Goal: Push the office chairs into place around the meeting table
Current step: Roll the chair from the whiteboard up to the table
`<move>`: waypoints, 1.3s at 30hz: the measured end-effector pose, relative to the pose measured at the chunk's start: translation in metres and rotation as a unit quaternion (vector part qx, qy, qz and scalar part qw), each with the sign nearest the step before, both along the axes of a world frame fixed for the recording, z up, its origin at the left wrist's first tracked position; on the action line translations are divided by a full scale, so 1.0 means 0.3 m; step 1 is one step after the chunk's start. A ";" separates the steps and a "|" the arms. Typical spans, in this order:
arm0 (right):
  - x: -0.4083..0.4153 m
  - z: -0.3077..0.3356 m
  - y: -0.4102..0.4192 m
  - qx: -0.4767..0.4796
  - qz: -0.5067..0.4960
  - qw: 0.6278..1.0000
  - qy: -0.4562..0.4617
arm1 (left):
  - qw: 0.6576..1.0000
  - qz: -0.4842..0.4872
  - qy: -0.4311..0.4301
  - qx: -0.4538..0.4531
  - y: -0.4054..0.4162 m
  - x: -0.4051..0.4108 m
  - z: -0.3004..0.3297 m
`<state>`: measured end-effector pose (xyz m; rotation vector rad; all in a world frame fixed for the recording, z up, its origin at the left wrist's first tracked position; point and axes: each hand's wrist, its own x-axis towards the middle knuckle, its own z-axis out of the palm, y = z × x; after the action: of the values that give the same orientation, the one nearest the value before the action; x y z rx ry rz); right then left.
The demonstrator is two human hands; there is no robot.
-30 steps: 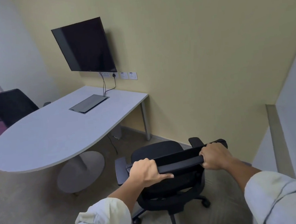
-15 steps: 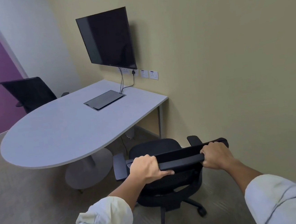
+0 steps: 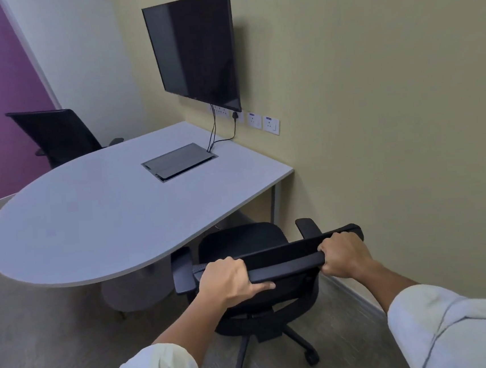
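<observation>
A black office chair on castors stands in front of me, its seat at the near right edge of the grey meeting table. My left hand grips the left part of the backrest's top bar. My right hand grips the right end of the same bar. The chair's left armrest lies just under the tabletop's rim. A second black chair stands at the table's far side, its backrest rising above the tabletop.
A dark wall screen hangs above the table, with cables running to a flush cable box in the tabletop. The beige wall runs close along the chair's right side. Carpet floor lies to the left of the table's round base.
The chair has rolled forward with both hands on its backrest; its seat and left armrest now reach the table's edge. My view has come closer to the table and wall.
</observation>
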<state>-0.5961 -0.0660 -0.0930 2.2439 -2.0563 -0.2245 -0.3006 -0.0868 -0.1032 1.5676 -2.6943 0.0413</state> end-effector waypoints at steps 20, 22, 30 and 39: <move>-0.215 0.001 -0.582 -0.001 0.135 0.990 -0.038 | 0.989 0.146 -0.004 -0.011 -0.317 -0.237 0.021; -0.217 -0.015 -0.682 0.001 0.138 0.990 -0.036 | 0.988 0.155 0.003 -0.013 -0.401 -0.241 0.003; -0.184 0.009 -0.941 0.009 0.151 0.988 -0.006 | 0.984 0.176 0.021 0.005 -0.623 -0.222 -0.005; -0.203 0.005 -1.188 -0.002 0.176 0.984 -0.019 | 0.980 0.196 0.023 0.006 -0.821 -0.259 -0.001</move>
<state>-0.6570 -0.4225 -0.0915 2.5731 -1.6326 -0.1498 -0.3783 -0.3330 -0.1034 2.0477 -2.3130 -0.0048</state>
